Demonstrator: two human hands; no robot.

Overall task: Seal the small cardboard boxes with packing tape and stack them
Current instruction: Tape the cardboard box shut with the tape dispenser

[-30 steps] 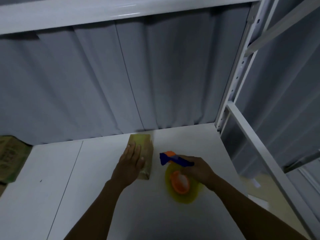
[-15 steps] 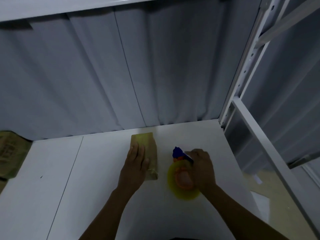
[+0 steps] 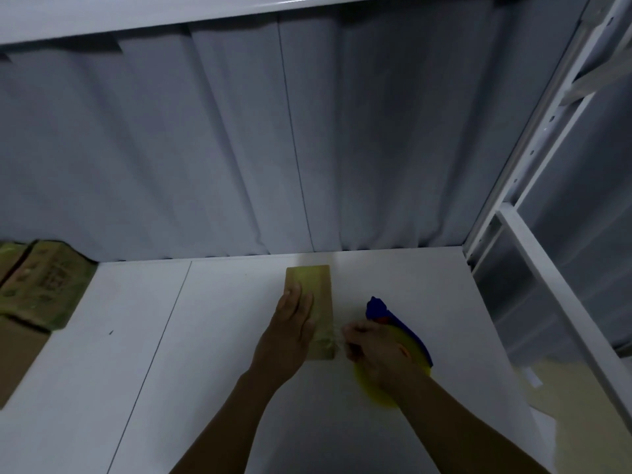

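- We see the small cardboard box [image 3: 309, 295] lying flat on the white shelf board [image 3: 205, 336], near its back edge.
- The left hand [image 3: 290, 331] presses on the box, fingers straight.
- The right hand [image 3: 372, 347], just beside the box, curls round the yellow and blue tape dispenser [image 3: 408, 338].
- Clear tape [image 3: 326, 336] crosses the box's near end.
- Other cardboard boxes [image 3: 44, 289] sit far left.

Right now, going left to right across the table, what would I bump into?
Cardboard pile → box → tape dispenser → rack post.
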